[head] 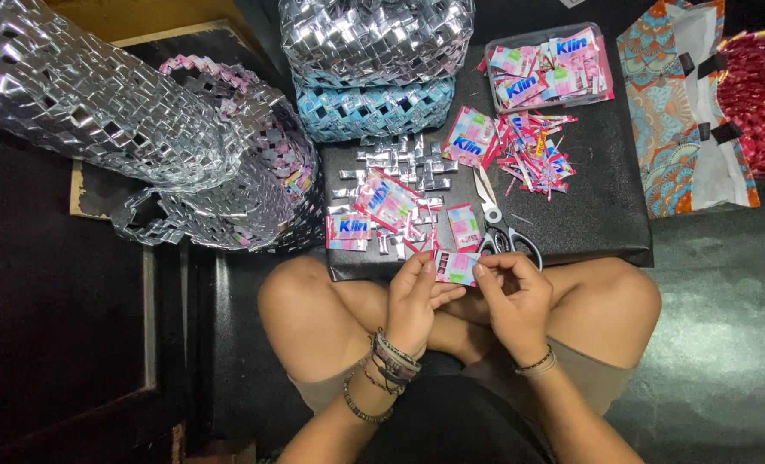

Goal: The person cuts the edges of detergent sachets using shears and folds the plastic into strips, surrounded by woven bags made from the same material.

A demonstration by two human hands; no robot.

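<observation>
A dark floor surrounds a black padded board [588, 172] that rests before a seated person's crossed legs. At the board's near edge, both hands pinch one small pink wrapper piece [456, 267]: the left hand [417, 302] grasps its left end between thumb and fingers, the right hand [513, 296] grasps its right end. Just beyond it, black-handled scissors [496, 225] lie touching the near edge, blades pointing away. Because the piece is thin and held only at its ends, it could, I judge, tear or crease crookedly if pulled unevenly, and a stray knuckle could nudge the scissors off the edge. Flat pink-and-white sachets [374, 210] with blue lettering lie mid-board among folded silver strips [404, 163]. Narrow pink trimmings [533, 155] are heaped toward the far right. A clear tray [547, 69] of more sachets sits at the far right corner. Woven silver baskets [99, 103] stand left of the board.
</observation>
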